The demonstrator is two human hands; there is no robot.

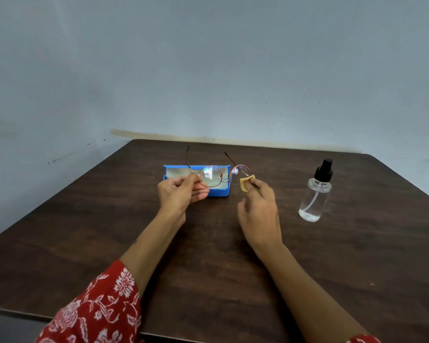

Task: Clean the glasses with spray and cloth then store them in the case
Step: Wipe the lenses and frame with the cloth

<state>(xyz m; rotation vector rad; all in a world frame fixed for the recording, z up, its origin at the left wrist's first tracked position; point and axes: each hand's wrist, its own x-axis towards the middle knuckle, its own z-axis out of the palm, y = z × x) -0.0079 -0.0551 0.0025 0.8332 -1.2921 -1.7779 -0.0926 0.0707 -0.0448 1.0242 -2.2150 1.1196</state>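
The left hand [181,193] pinches the glasses [222,175] by the rim of one lens, holding them up over the open blue case [221,191] on the table [208,243]. The right hand [258,209] grips a small yellow cloth [245,183] against the other lens. The spray bottle [315,194] stands upright, well apart to the right.

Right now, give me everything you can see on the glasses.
The glasses are thin, reddish metal wire frames with large rounded clear lenses that catch a reflection. Both temples are unfolded, pointing away from the wearer toward the wall. They are held above the table, in front of the open blue case. The left hand pinches the frame at the left lens edge. The right hand presses a small yellow cloth against the right lens.
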